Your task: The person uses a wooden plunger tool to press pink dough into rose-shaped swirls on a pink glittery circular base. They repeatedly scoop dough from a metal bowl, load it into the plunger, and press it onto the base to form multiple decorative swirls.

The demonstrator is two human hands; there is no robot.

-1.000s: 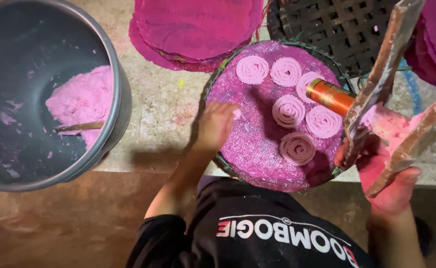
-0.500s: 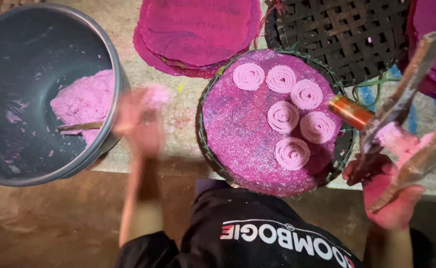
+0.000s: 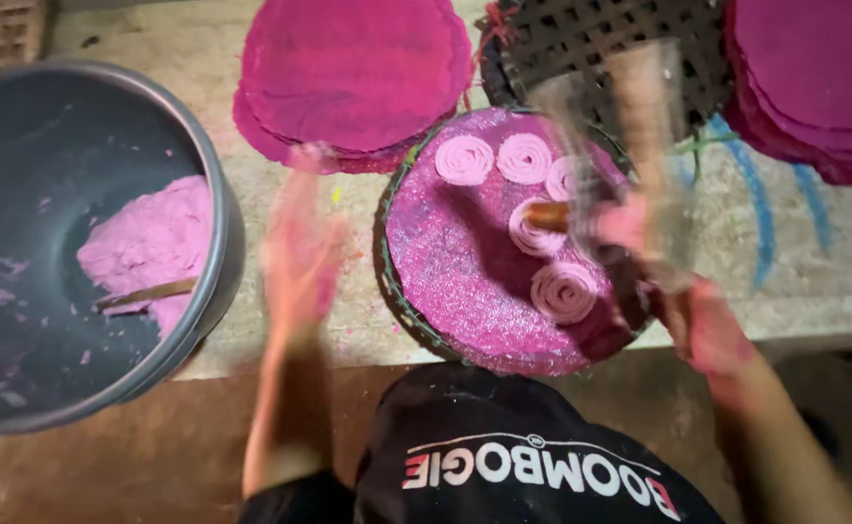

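Spirals point(image 3: 542, 194) of pink dough lay on the round tray point(image 3: 445, 281). The right hand point(image 3: 702, 325) gripped a blurred press point(image 3: 639, 146) over it. The left hand point(image 3: 300, 257) hovered between tray and pot point(image 3: 222, 243), fingers too blurred to tell.

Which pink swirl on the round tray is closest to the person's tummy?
The spiral at the bottom right of the round tray. The other spirals all lie farther up, toward the black basket.
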